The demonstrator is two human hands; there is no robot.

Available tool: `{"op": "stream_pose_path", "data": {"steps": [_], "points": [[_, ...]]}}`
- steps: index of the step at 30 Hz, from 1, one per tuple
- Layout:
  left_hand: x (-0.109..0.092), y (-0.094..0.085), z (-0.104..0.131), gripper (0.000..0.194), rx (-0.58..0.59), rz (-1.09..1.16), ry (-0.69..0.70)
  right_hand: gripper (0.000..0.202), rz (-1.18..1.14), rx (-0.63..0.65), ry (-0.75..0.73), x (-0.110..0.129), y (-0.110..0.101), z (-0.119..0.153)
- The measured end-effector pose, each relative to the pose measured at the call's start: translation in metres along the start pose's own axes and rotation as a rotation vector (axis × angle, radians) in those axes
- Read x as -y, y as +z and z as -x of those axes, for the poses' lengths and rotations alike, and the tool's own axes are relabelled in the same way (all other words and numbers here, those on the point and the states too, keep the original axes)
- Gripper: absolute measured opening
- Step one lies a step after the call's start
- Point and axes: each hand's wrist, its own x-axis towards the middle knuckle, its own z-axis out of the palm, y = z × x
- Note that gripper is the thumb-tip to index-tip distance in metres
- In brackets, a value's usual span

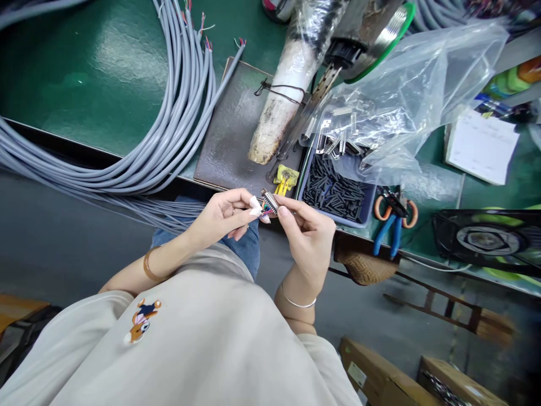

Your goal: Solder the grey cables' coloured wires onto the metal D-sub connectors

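Observation:
Between finger and thumb, my right hand [306, 231] grips a small metal multi-pin connector [269, 202] at its lower right end. My left hand [230, 214] is closed beside it, pinching the coloured wires [265, 208] that run to the connector's pins. White coverings sit on fingertips of the left hand. A grey cable bundle [177, 208] passes behind my left wrist; which cable the held wires belong to is hidden by the hand. Just beyond the connector, a yellow clip [286, 179] with a yellow sponge-like piece lies at the edge of a dark board [228, 141].
A soldering iron [321, 93] and a wrapped white tube [281, 96] reach over the board. To the right, a blue bin [369, 206] holds black sleeves and metal connectors under a plastic bag [426, 84]. Pliers [395, 225], paper [482, 146] and a black fan [486, 239] lie further right.

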Motion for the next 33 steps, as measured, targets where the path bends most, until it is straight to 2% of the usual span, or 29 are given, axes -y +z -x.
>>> {"op": "stream_pose_path", "data": {"steps": [6, 11, 15, 18, 20, 22, 24, 28, 30, 33], "points": [[0.000, 0.004, 0.001, 0.038, -0.055, -0.050, 0.053, 0.026, -0.165, 0.024, 0.044, -0.004, 0.001, -0.002], [0.003, 0.003, 0.003, 0.030, -0.076, -0.137, 0.121, 0.023, -0.208, 0.027, 0.046, -0.004, 0.003, -0.003], [0.005, 0.004, 0.005, 0.011, -0.080, -0.395, 0.337, 0.020, -0.103, -0.014, -0.022, -0.001, 0.005, 0.001], [0.006, 0.006, 0.005, 0.009, -0.121, -0.597, 0.481, 0.019, 0.071, -0.089, -0.119, 0.002, 0.008, 0.004], [0.006, 0.007, 0.005, 0.010, -0.174, -0.581, 0.463, 0.021, 0.170, -0.114, -0.167, 0.002, 0.010, 0.005], [0.005, 0.007, 0.004, 0.011, -0.212, -0.482, 0.386, 0.021, 0.190, -0.138, -0.194, 0.001, 0.011, 0.006], [0.003, 0.007, 0.003, 0.014, -0.227, -0.369, 0.303, 0.021, 0.115, -0.200, -0.205, -0.001, 0.012, 0.006], [0.000, 0.003, 0.001, 0.026, -0.224, -0.192, 0.183, 0.023, -0.195, -0.343, -0.246, -0.001, 0.010, 0.007], [0.000, 0.002, 0.000, 0.030, -0.218, -0.138, 0.143, 0.017, -0.245, -0.348, -0.232, -0.001, 0.009, 0.007], [0.000, 0.000, -0.001, 0.032, -0.214, -0.104, 0.112, 0.005, -0.194, -0.323, -0.184, -0.002, 0.009, 0.006]]}}
